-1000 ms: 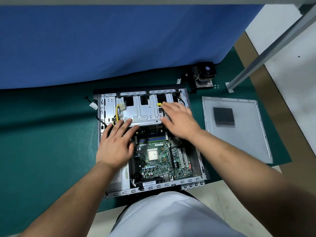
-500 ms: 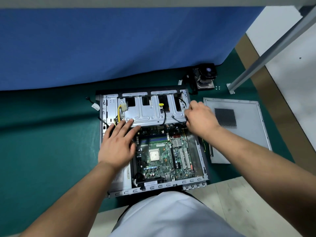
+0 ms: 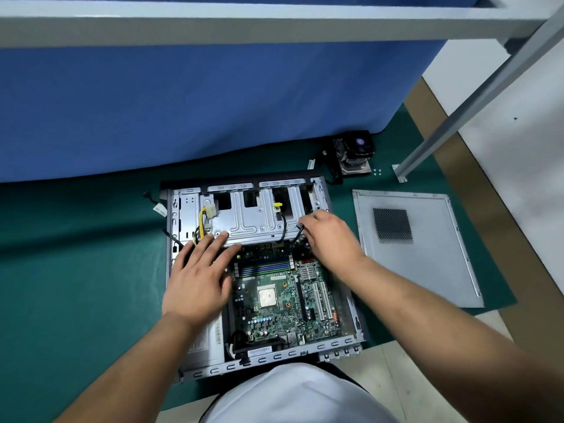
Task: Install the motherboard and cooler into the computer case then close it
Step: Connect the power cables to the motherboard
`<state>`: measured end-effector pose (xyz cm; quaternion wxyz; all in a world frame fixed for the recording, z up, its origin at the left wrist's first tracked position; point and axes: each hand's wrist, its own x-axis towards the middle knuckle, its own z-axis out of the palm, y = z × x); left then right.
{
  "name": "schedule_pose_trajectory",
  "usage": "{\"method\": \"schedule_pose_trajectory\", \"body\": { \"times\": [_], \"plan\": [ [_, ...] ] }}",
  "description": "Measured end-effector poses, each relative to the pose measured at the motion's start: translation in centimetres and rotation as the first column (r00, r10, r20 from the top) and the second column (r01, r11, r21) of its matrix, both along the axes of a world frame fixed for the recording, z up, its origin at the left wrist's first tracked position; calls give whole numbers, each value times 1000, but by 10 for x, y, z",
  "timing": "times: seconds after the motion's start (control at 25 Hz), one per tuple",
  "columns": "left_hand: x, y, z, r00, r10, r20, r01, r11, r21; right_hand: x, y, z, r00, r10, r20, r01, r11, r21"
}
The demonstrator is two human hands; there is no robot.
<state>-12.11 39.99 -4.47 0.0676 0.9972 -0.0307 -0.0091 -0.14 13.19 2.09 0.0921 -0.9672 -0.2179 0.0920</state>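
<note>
An open computer case (image 3: 174, 215) lies flat on the green mat, with the green motherboard (image 3: 274, 312) inside its lower half. My left hand (image 3: 198, 279) lies flat on the case's left part, straight fingers reaching the near edge of the silver drive cage (image 3: 250, 218). My right hand (image 3: 329, 239) sits at the cage's right end, fingers curled round a black cable (image 3: 300, 232). The cooler (image 3: 355, 154), a black fan on a finned block, stands on the mat behind the case. The grey side panel (image 3: 427, 270) lies to the right.
A blue cloth (image 3: 198, 111) hangs behind the mat. A grey metal frame post (image 3: 457, 117) slants down to a foot right of the cooler, with small screws (image 3: 377, 171) beside it. Yellow wires (image 3: 201, 218) run along the cage's left side.
My right hand left the top of the drive cage, went to its right end and took hold of the black cable. The left hand stayed put. The view tilted up a little.
</note>
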Motion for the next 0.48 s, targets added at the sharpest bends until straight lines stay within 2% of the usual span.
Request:
{"method": "schedule_pose_trajectory", "body": {
  "times": [0.04, 0.12, 0.24, 0.36, 0.4, 0.48],
  "plan": [
    [0, 0, 0, 1000, -1, 2, 1, 1000, -3, -1, 6, -2, 992, -114, -48, 119, 987, 112],
    [1, -1, 3, 1000, -8, -9, 8, 1000, 3, 0, 12, -3, 928, -329, -172, 369, 875, 313],
    [1, -1, 2, 1000, 0, -18, 0, 1000, 2, 12, 16, -1, 766, -533, -359, 643, 646, 411],
    [0, -2, 3, 1000, 1, 5, -1, 1000, 13, 17, 18, 0, 588, -541, -602, 809, 419, 413],
    [1, -2, 4, 1000, 3, 2, -3, 1000, 0, 17, 17, 0, 560, -521, -644, 828, 384, 410],
    [1, -2, 4, 1000, 5, 2, -5, 1000, -19, 11, 14, -5, 563, -496, -661, 826, 367, 428]
  ]
}}
